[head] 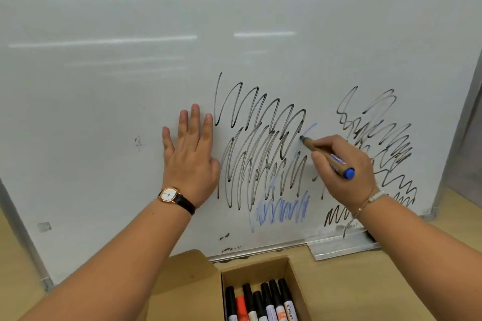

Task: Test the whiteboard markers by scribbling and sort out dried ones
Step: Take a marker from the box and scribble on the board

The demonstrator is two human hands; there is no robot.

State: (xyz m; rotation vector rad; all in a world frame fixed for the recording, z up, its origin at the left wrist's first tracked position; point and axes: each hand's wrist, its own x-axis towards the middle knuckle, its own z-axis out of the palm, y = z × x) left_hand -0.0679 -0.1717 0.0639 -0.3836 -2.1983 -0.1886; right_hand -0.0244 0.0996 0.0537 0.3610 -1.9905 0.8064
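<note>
A whiteboard (104,112) stands upright on a wooden table and carries black scribbles (263,148) and faint blue scribbles (283,210). My right hand (341,169) grips a blue marker (326,155) with a brown barrel and a blue end cap. Its tip touches the board at the right edge of the middle black scribble, just below a thin pale blue stroke. My left hand (191,148) presses flat on the board, fingers straight, left of the scribbles. A watch sits on that wrist.
An open cardboard box (294,281) lies on the wooden table (365,289) below the board, holding several markers (260,302), mostly black-capped and one red. Its flap (187,281) lies open to the left. A metal tray (339,246) runs along the board's lower right edge.
</note>
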